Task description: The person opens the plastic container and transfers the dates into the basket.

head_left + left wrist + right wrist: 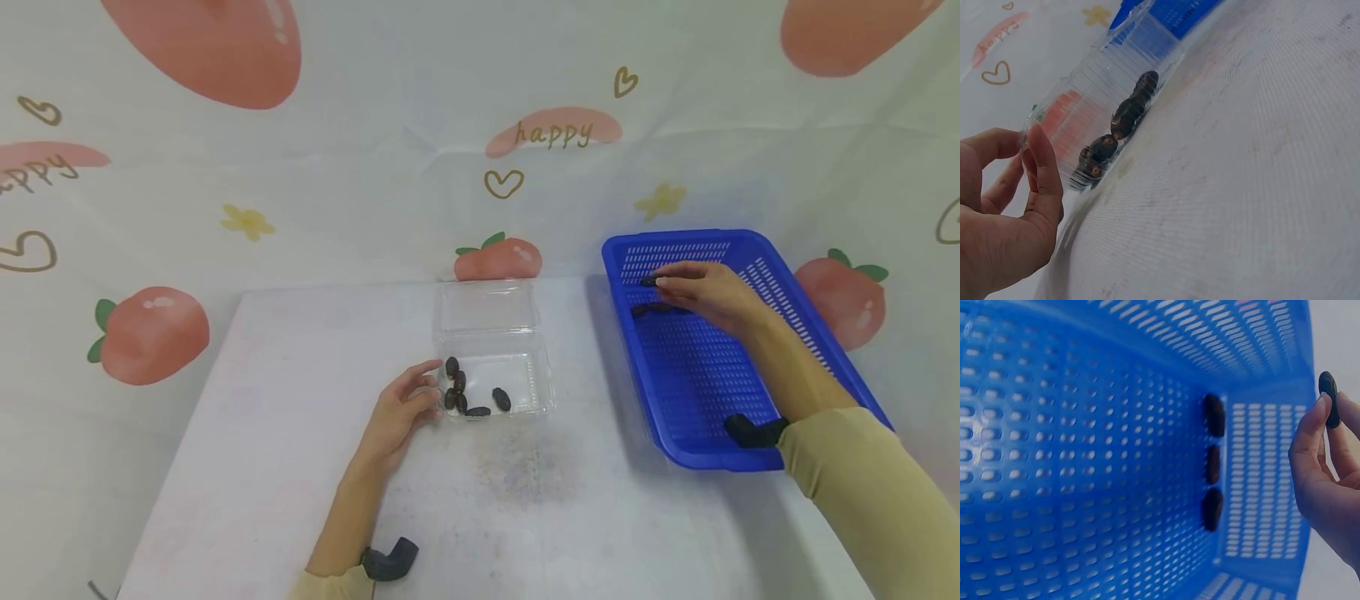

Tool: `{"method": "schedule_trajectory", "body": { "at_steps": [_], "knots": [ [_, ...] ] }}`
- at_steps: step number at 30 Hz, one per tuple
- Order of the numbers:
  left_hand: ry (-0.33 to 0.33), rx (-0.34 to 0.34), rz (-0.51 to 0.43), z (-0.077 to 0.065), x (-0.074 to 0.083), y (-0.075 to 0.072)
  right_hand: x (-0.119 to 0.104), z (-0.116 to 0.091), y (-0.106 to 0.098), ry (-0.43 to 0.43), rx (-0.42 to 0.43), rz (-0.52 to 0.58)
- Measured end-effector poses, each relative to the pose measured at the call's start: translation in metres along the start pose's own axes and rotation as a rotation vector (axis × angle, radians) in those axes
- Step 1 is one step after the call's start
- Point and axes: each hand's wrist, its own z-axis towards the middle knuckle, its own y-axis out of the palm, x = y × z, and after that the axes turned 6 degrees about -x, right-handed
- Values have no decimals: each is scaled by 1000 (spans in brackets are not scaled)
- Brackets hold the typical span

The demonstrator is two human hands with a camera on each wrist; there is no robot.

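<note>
My right hand (pixel 705 292) pinches a dark, oval, date-like fruit (pixel 1333 412) between thumb and fingers, over the far end of the blue plastic basket (pixel 660 433). Lower in that basket, three similar fruits (pixel 1213 419) lie in a row along the end wall. With thumb and fingertips, my left hand (pixel 1010 206) pinches the left edge of a clear plastic clamshell box (pixel 536 375), whose lid stands raised at the back. Several dark fruits (pixel 501 399) lie inside the box, most of them gathered at its left side.
Both containers stand on a white table (pixel 315 358), the basket to the right of the box. Behind the table hangs a white cloth (pixel 360 208) printed with fruit and hearts. A dark stain (pixel 528 467) marks the tabletop in front of the box.
</note>
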Motion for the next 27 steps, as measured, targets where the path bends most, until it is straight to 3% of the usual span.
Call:
{"method": "schedule_trajectory", "body": {
  "at_steps": [4, 8, 18, 27],
  "knots": [
    [-1, 2, -12, 0, -2, -1, 9, 2, -8, 4, -13, 121],
    [7, 2, -7, -1, -4, -1, 18, 6, -16, 37, -40, 154],
    [15, -6, -4, 1, -2, -1, 40, 16, -26, 188, -28, -150],
    [12, -6, -16, 2, -2, 0, 44, 18, -24, 221, -51, -193]
  ]
}}
